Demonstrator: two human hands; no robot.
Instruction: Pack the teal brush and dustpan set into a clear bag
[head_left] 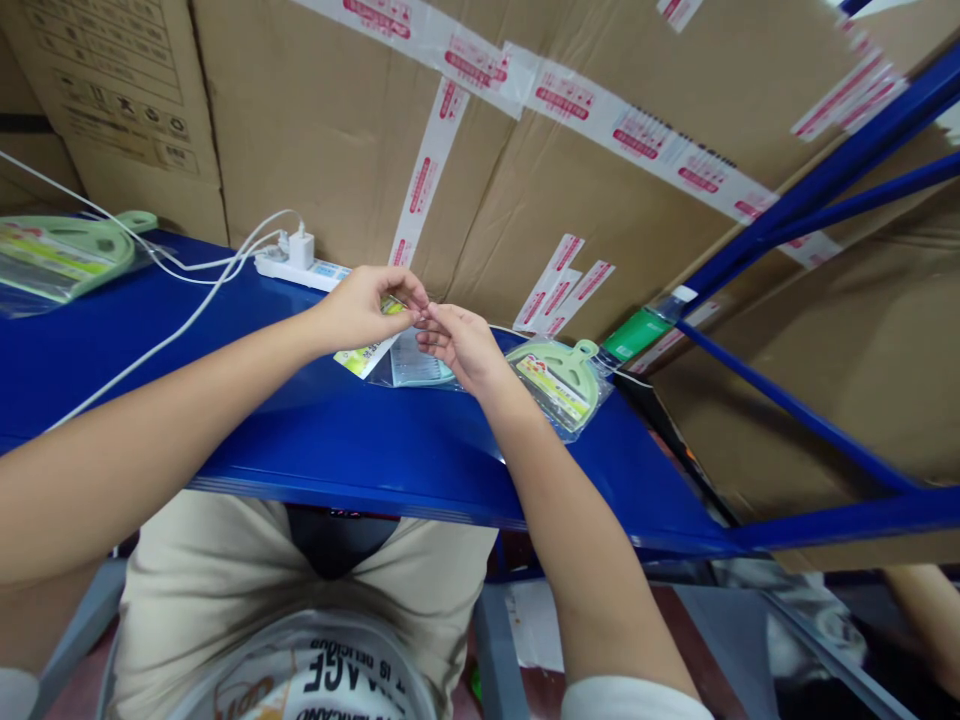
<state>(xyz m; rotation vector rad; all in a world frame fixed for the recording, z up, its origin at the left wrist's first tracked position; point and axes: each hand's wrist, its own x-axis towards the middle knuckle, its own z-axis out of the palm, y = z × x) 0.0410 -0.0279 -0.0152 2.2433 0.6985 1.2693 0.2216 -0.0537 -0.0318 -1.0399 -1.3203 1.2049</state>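
My left hand (373, 308) and my right hand (468, 346) meet above the blue shelf, their thumbs and fingertips pinched together. Whatever sits between the fingertips is too small to make out. Just below and behind the fingers lies a light-blue piece with comb-like ridges (420, 364), partly covered by the hands. A yellow, green and white label card (358, 360) shows under my left hand. To the right of my right hand, a pale green mini dustpan (556, 372) lies in clear plastic wrapping with a printed card.
Another wrapped green dustpan (71, 250) lies far left. White cables run to a power strip (300, 266) with a plugged-in charger. Large taped cartons (315, 130) stand behind the blue shelf (420, 440). A green-labelled bottle (637, 335) leans by the blue frame (795, 410). Another person's arm (926, 610) shows lower right.
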